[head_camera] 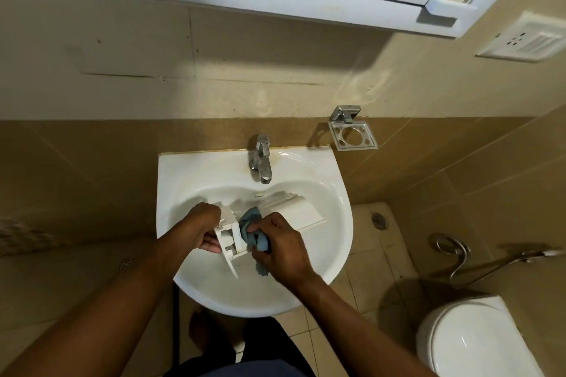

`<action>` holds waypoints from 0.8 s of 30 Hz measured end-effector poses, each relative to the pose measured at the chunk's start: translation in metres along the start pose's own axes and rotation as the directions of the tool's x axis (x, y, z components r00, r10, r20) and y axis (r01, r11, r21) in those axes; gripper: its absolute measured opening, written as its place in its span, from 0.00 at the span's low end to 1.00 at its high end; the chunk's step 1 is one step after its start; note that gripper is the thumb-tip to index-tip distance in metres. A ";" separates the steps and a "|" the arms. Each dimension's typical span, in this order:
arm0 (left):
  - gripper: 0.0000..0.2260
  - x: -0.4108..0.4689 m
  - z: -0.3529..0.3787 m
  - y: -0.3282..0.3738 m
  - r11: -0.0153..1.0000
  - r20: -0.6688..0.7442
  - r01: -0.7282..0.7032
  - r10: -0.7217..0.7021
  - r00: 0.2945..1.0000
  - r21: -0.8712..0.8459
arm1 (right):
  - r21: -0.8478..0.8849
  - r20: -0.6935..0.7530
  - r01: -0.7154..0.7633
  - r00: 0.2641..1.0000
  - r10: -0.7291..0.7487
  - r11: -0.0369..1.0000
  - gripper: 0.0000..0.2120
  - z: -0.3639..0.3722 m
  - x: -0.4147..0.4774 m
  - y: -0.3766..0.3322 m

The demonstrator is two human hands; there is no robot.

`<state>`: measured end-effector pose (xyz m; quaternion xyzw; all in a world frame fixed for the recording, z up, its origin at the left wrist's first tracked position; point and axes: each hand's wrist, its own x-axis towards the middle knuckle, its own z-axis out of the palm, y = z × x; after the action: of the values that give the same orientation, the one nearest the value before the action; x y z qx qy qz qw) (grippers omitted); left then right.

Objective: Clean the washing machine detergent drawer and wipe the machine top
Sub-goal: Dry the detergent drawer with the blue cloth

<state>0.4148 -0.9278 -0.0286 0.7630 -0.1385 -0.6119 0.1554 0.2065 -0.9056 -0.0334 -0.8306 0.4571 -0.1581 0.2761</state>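
- Head view: drawer (294,208) is out of the machine & lies in the sink (171,174) bowl, running near-left to far-right, just near of the tap (262,162).
- L hand (202,225) grips the drawer's near-left end, fingers curled round it.
- R hand (280,249) is clamped on a blue cloth (249,219), pressing it into a compartment mid-drawer. Hands sit close together, with a drawer wall between them.
- Step, as I judge it: wiping the drawer's inside, i.e. 1st half of the task. Machine top isn't in view, so that part is prob. not done yet.
- Next move prob. calls for working the cloth along twd the far-right end, w/ L hand bracing vs the push. May need a turn of the drawer to reach corners.
- No water stream seen; can't tell if the drawer is wet.
- Edges: a thin plastic piece juts out from the drawer's near end, below L hand. Compartment walls look narrow, so the cloth could snag.
- The bowl wall curves up close to the drawer's far-right end.
- Room: open bowl near & right of the hands. Tap spout overhangs the far side, so lifting the far end straight up risks a knock.
- Soap holder (352,135) far-right on the wall & toilet (471,340) near-right are both well apart.
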 end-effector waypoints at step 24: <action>0.15 0.010 0.013 -0.067 0.873 -0.201 -0.400 0.460 0.865 0.279 | -0.038 0.071 -0.070 0.995 0.072 0.997 0.14 0.019 0.010 -0.002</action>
<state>0.4054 -0.8717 -0.0673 0.7988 -0.3536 -0.4357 0.2169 0.2235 -0.9074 -0.0471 -0.8236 0.4789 -0.1101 0.2833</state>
